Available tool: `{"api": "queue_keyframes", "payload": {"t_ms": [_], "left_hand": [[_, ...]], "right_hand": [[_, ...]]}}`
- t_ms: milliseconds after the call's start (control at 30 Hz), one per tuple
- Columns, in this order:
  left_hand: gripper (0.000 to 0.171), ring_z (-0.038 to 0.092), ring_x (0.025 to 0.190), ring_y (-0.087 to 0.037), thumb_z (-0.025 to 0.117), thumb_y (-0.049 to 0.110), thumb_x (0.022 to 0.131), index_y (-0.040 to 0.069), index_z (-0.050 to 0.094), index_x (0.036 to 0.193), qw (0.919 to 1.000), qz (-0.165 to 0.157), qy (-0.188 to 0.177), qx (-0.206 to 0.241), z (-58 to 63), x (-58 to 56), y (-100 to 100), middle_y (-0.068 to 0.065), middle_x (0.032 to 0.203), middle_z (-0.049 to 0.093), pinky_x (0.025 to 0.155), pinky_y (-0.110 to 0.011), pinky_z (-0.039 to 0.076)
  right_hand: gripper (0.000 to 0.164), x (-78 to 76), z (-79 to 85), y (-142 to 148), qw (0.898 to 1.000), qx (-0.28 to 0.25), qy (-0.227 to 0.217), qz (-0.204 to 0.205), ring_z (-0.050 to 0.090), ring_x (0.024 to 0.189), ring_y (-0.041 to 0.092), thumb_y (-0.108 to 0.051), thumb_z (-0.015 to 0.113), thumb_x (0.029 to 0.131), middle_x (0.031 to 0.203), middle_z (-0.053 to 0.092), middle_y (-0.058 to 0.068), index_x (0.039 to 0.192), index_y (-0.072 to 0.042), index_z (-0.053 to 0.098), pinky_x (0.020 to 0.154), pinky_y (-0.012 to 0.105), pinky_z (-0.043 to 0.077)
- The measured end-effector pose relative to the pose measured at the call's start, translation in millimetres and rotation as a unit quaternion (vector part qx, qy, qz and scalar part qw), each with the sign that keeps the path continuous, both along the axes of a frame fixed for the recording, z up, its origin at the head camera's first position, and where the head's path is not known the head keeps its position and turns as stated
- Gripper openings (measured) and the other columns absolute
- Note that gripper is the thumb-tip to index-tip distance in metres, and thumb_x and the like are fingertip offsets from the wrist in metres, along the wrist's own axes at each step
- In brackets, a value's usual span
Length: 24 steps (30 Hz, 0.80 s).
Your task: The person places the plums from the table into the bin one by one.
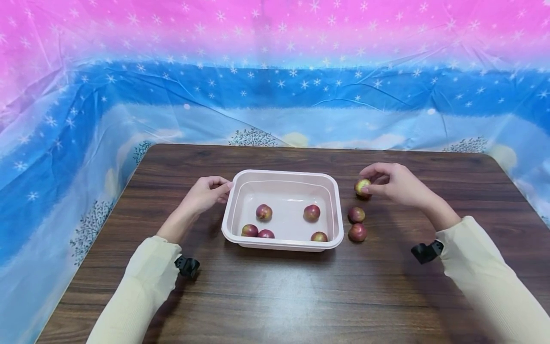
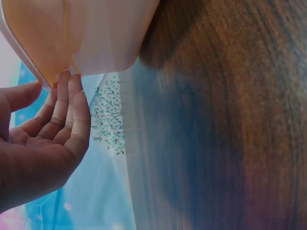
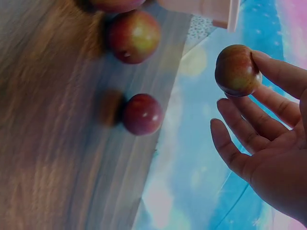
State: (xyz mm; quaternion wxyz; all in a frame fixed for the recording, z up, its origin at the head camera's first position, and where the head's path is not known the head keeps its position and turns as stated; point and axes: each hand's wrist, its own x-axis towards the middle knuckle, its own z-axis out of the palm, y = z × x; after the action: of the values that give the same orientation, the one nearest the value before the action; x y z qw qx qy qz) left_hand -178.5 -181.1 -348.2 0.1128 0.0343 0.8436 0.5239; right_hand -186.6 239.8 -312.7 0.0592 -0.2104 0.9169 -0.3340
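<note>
A pale pink plastic tub [image 1: 282,242] stands on the table with several red-and-yellow plums in it, one plum [image 1: 311,213] lying toward its right side. My left hand [image 1: 209,193] holds the tub's left rim. In the left wrist view, the fingertips [image 2: 64,76] are against the outer wall and the thumb lies at the rim. Right of the tub, my right hand [image 1: 388,181] pinches a plum [image 3: 237,71] between thumb and fingers. Nearer the front, two plums lie beside the tub, a darker one [image 1: 356,215] and a redder one [image 1: 357,232].
The dark wood table [image 1: 275,296] has its far edge just behind the tub. A snowflake-patterned cloth [image 1: 275,86] hangs behind and at the sides. In the right wrist view, another plum [image 3: 142,114] lies on the table below the held one's level.
</note>
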Motion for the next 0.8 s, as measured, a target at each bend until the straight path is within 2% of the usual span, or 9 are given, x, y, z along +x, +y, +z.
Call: {"api": "queue_keyframes", "payload": {"t_ms": [200,400,633,800], "left_hand": [[0.030,0.060,0.072,-0.011,0.047,0.016,0.096,-0.010,0.056,0.110,1.0000,-0.002,0.000,-0.002,0.2,0.7,0,-0.015,0.091,0.061,0.080,-0.042,0.051],[0.030,0.060,0.072,-0.011,0.047,0.015,0.096,-0.010,0.056,0.110,1.0000,0.000,-0.001,-0.001,0.2,0.1,0,-0.015,0.090,0.061,0.080,-0.043,0.051],[0.030,0.060,0.071,-0.011,0.048,0.015,0.096,-0.011,0.056,0.109,1.0000,0.001,-0.001,0.000,-0.2,-0.3,0,-0.015,0.089,0.062,0.080,-0.043,0.051],[0.030,0.060,0.073,-0.012,0.047,0.015,0.096,-0.011,0.056,0.110,1.0000,-0.003,0.002,0.000,-0.5,0.1,0,-0.016,0.090,0.061,0.080,-0.043,0.052]], "right_hand": [[0.030,-2.8,6.8,-12,1.000,-0.001,-0.006,0.009,0.061,0.089,0.024,-0.015,0.066,0.085,0.099,0.062,0.012,0.112,-0.004,0.060,0.072,0.035,0.051],[0.033,-4.7,12.2,-25,1.000,-0.007,-0.017,0.015,0.061,0.087,0.023,-0.021,0.067,0.084,0.097,0.062,0.010,0.112,-0.005,0.060,0.066,0.032,0.051],[0.036,-5.9,15.7,-37,0.999,-0.010,-0.029,0.020,0.059,0.088,0.023,-0.022,0.068,0.083,0.100,0.061,0.011,0.113,-0.005,0.059,0.060,0.034,0.052],[0.034,-7.7,15.3,-46,0.999,0.003,-0.022,0.028,0.059,0.087,0.023,-0.019,0.068,0.084,0.098,0.061,0.010,0.113,-0.005,0.059,0.067,0.035,0.052]]}}
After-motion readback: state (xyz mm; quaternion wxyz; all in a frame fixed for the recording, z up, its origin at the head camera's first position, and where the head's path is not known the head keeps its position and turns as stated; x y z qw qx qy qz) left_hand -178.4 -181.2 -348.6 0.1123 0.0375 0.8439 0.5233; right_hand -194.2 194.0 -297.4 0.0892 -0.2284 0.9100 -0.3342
